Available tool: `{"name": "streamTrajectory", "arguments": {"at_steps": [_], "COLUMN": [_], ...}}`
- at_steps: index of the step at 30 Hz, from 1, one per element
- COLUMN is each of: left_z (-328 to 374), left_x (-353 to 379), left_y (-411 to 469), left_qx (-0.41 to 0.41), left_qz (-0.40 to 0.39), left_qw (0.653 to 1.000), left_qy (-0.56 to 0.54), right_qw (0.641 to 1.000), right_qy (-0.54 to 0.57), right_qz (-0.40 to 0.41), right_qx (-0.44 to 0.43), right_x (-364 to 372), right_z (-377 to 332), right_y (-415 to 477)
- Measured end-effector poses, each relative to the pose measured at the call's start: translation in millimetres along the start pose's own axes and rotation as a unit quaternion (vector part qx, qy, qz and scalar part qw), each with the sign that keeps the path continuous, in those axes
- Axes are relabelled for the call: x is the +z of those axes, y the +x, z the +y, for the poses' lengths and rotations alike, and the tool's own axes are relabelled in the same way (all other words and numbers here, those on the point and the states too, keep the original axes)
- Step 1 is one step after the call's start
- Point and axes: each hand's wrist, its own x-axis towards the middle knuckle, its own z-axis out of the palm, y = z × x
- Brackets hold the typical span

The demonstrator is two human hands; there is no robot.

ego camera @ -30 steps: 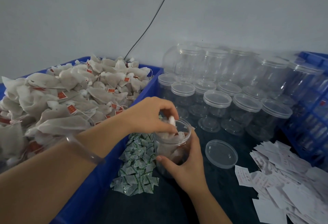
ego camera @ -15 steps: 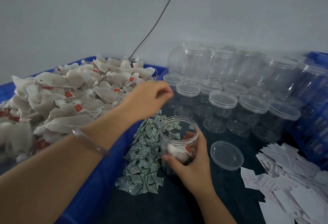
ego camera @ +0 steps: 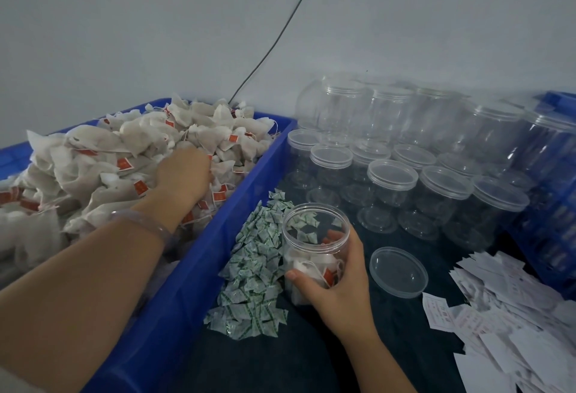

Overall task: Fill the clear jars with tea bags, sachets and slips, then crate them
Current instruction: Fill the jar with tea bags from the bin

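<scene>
The left hand (ego camera: 184, 171) is returning from the jar (ego camera: 314, 237) to the tea bags (ego camera: 103, 156) for more, grip hidden, while the right hand (ego camera: 339, 286) is clasping that part-filled jar.

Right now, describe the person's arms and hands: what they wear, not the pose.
No sleeves or gloves are in view on either arm. The wrist of the left hand carries a clear, glassy bangle. The right hand shows no ring, watch or band.

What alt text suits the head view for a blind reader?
The right hand holds an open clear jar, while the left hand is in a blue bin of tea bags. Sachets, paper slips, a loose lid and lidded jars lie nearby.
</scene>
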Motion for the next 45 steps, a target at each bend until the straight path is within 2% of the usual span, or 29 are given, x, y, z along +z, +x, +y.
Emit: {"name": "streamTrajectory", "arguments": {"at_steps": [2, 4, 5, 7, 8, 9, 15, 17, 22, 25, 27, 29, 32, 34, 36, 37, 38, 40, 41, 43, 44, 45], "left_z": [-2, -4, -6, -7, -7, -8, -8, -9, -9, -8, -6, -2, 7, 21, 41, 53, 63, 82, 88, 94, 95, 95], "left_x": [-8, -12, -11, -5, -1, 1, -7, -8, -8, -9, -13, -25, -48, -64, -74, -77, -76, -73, -70, -62, -59, -56], "left_y": [4, 9, 8, 3, 1, -1, 4, 4, 1, 2, 1, -1, -4, -12, -27, -34, -41, -51, -56, -61, -63, -65], "left_qx": [-0.02, -0.005, 0.009, 0.024, 0.026, 0.02, -0.039, -0.041, -0.03, -0.034, -0.031, -0.036, -0.039, -0.033, -0.01, 0.009, 0.032, 0.085, 0.122, 0.222, 0.272, 0.312], "left_qz": [0.058, 0.087, 0.058, -0.071, -0.112, -0.12, -0.027, -0.022, -0.069, -0.04, 0.009, 0.068, 0.113, 0.067, -0.023, -0.061, -0.088, -0.123, -0.124, -0.104, -0.104, -0.117], "left_qw": [0.993, 0.989, 0.992, 0.994, 0.992, 0.992, 0.998, 0.998, 0.994, 0.994, 0.987, 0.963, 0.894, 0.797, 0.696, 0.67, 0.658, 0.667, 0.703, 0.811, 0.846, 0.864], "left_qy": [-0.097, -0.121, -0.113, -0.079, -0.053, -0.038, -0.043, -0.052, -0.073, -0.095, -0.155, -0.258, -0.432, -0.6, -0.717, -0.74, -0.747, -0.73, -0.69, -0.531, -0.446, -0.376], "right_qw": [1.0, 1.0, 1.0, 1.0, 1.0, 1.0, 1.0, 1.0, 1.0, 1.0, 1.0, 1.0, 1.0, 1.0, 1.0, 1.0, 1.0, 1.0, 1.0, 1.0, 1.0, 1.0], "right_qy": [0.001, 0.003, 0.006, 0.012, 0.014, 0.014, 0.002, 0.002, 0.006, 0.007, 0.006, 0.003, -0.004, -0.008, -0.01, -0.01, -0.009, -0.006, -0.002, 0.002, 0.001, -0.001], "right_qz": [-0.001, -0.003, -0.004, -0.005, -0.006, -0.006, -0.001, -0.002, -0.002, -0.004, -0.005, -0.003, -0.005, -0.012, -0.018, -0.018, -0.017, -0.013, -0.011, -0.01, -0.01, -0.011], "right_qx": [-0.002, -0.003, -0.002, -0.001, 0.0, 0.001, -0.001, 0.0, 0.002, 0.004, 0.01, 0.014, 0.018, 0.019, 0.02, 0.02, 0.02, 0.022, 0.024, 0.026, 0.026, 0.025], "right_x": [1, 2, 3, 3, 2, 2, 1, 1, 2, 2, 2, 2, 3, 3, 3, 3, 3, 3, 3, 3, 3, 3], "right_z": [-1, -2, -2, -3, -4, -3, 0, 0, -2, -3, -3, -4, -2, 0, 1, 1, 0, -1, -2, -2, -2, -2], "right_y": [1, 0, 0, -2, -2, -2, 0, -1, -1, -1, -1, -1, -1, -1, -2, -1, -1, -1, -1, -1, -1, -1]}}
